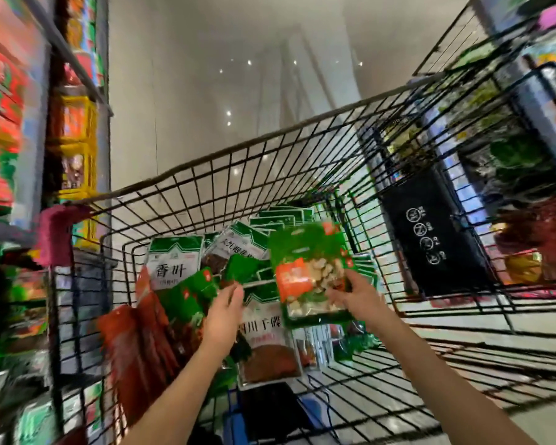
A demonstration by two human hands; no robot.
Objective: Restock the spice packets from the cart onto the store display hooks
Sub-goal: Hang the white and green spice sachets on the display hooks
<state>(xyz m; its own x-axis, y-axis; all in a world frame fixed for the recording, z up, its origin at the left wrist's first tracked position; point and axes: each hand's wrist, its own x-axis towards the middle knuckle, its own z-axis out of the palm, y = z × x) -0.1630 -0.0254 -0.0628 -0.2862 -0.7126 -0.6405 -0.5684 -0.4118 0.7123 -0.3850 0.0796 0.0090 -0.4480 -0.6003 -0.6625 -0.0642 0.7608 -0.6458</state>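
Observation:
A black wire cart holds several green and white spice packets lying in a loose pile. My right hand grips the lower edge of a green packet with pale pieces showing through its window, lifted above the pile. My left hand hovers over the packets in the cart's middle with its fingers relaxed and nothing in it. A white packet of brown powder lies just below both hands. The frame is blurred by motion.
Store shelving with red and yellow packaged goods stands close on the left. More wire racks and displays stand on the right. The aisle's pale floor runs ahead beyond the cart. Red packets lean in the cart's left side.

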